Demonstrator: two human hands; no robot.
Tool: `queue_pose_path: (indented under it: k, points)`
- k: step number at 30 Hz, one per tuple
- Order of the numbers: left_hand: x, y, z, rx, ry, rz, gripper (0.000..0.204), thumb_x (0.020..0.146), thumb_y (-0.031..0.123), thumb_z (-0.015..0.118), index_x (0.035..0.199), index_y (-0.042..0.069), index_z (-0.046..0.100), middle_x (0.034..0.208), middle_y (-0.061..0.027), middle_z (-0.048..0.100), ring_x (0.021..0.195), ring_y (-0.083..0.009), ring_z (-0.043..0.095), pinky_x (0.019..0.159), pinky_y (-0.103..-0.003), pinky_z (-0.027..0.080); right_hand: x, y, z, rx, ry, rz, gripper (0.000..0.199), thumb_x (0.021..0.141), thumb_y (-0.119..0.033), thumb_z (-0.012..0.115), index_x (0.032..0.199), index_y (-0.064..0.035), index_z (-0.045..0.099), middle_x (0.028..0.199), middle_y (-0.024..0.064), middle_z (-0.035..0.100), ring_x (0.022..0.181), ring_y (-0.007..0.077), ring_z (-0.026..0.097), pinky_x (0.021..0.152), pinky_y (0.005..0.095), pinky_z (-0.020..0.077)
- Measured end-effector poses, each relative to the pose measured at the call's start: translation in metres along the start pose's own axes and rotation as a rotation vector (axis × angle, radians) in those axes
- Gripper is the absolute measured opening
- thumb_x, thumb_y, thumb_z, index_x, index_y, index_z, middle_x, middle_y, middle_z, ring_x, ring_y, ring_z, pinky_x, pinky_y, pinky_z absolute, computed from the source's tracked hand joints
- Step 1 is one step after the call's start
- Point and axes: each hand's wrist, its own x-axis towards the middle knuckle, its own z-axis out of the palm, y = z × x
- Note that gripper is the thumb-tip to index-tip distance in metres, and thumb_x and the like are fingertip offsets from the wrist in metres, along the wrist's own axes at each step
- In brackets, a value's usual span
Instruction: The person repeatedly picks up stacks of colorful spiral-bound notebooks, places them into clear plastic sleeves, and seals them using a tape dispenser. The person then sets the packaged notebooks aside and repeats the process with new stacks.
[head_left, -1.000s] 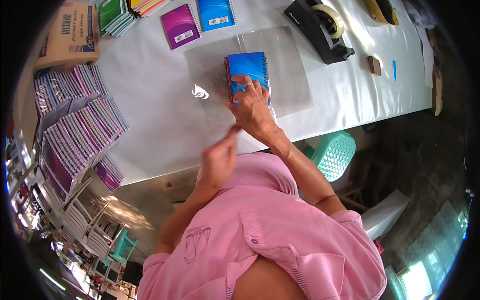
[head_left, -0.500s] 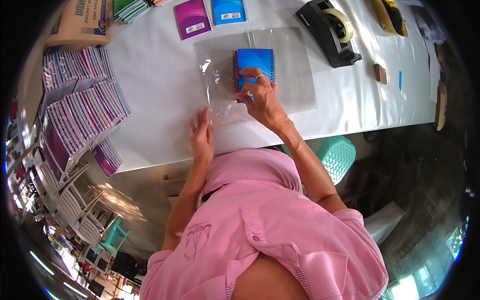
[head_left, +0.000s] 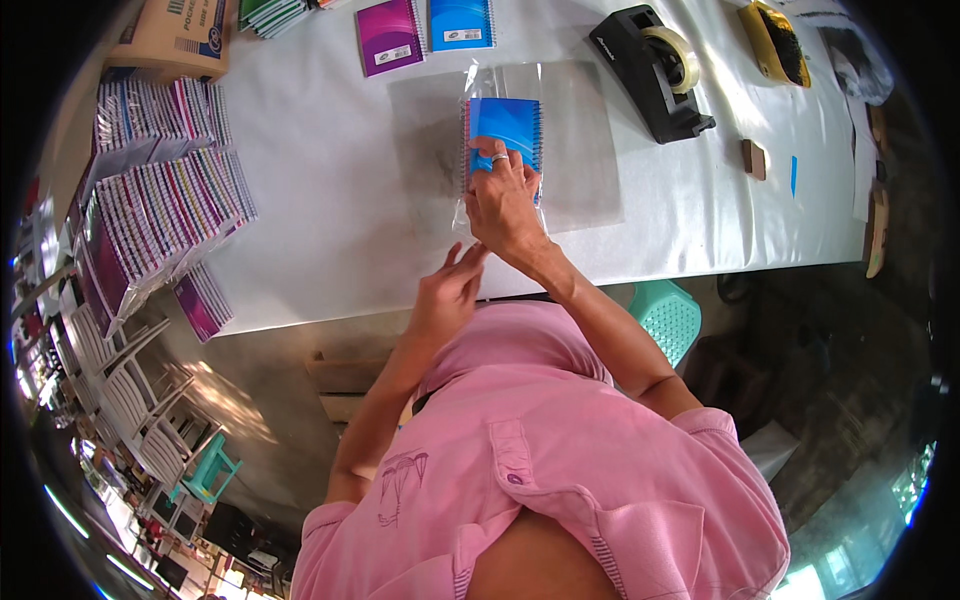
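A stack of spiral notebooks [head_left: 512, 118] with a blue cover on top stands out against a grey sheet [head_left: 580, 150] on the table. Clear plastic film [head_left: 503, 78] lies folded around the stack, its ends reaching past the top and bottom edges. My right hand [head_left: 508, 208] presses on the lower part of the blue cover, fingers bent and close together, a ring on one finger. Just below and left of it, my left hand [head_left: 452, 285] has its fingers stretched toward the film's near end, close to my right wrist. Whether its fingertips touch the film is hidden.
A black tape dispenser [head_left: 650, 75] stands at the back right, near a yellow brush [head_left: 775, 45], a brown block [head_left: 754, 160] and a blue strip [head_left: 794, 176]. Wrapped notebook stacks [head_left: 170, 215] and a cardboard box [head_left: 172, 38] occupy the left. Purple [head_left: 390, 38] and blue notebooks [head_left: 461, 22] lie behind.
The film that spread out left of the stack is now folded in against it. My left hand has moved right, toward my right wrist. My right hand's fingers have come down flatter on the cover.
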Motion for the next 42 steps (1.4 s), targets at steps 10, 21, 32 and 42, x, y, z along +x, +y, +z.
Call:
queue_pose_path:
  k: [10, 21, 32, 42]
  points:
    - [0.169, 0.023, -0.073, 0.805, -0.459, 0.570, 0.078, 0.067, 0.009, 0.077, 0.139, 0.018, 0.048, 0.151, -0.0006, 0.033, 0.140, -0.0307, 0.028, 0.113, -0.050, 0.028, -0.001, 0.024, -0.004, 0.415, 0.067, -0.076, 0.006, 0.074, 0.000, 0.064, 0.073, 0.0024, 0.059, 0.127, 0.0186, 0.053, 0.113, 0.0356, 0.055, 0.089, 0.0443, 0.0494]
    - [0.227, -0.032, -0.052, 0.625, -0.453, 1.041, 0.039, 0.073, 0.018, 0.071, 0.111, 0.026, 0.070, 0.128, 0.0137, 0.059, 0.135, -0.0240, 0.040, 0.112, -0.056, 0.028, -0.023, 0.056, -0.026, 0.176, 0.142, -0.245, 0.017, 0.081, -0.003, 0.067, 0.097, -0.0067, 0.069, 0.121, 0.0035, 0.063, 0.118, 0.0247, 0.055, 0.100, 0.0484, 0.0406]
    - [0.233, -0.042, -0.042, 0.611, -0.456, 1.075, 0.040, 0.073, 0.016, 0.070, 0.111, 0.027, 0.071, 0.127, 0.0131, 0.061, 0.135, -0.0281, 0.042, 0.110, -0.058, 0.028, -0.007, 0.068, -0.023, 0.434, 0.073, -0.103, 0.028, 0.081, -0.001, 0.064, 0.106, -0.0138, 0.067, 0.132, -0.0038, 0.055, 0.122, 0.0164, 0.052, 0.109, 0.0487, 0.0314]
    - [0.232, -0.035, -0.038, 0.629, -0.450, 1.069, 0.037, 0.075, 0.014, 0.066, 0.109, 0.027, 0.072, 0.127, 0.0111, 0.061, 0.134, -0.0297, 0.043, 0.109, -0.059, 0.028, -0.006, 0.067, -0.027, 0.009, -0.083, -0.275, 0.057, 0.064, 0.011, 0.059, 0.110, -0.0213, 0.069, 0.133, -0.0097, 0.055, 0.124, 0.0117, 0.050, 0.109, 0.0503, 0.0292]
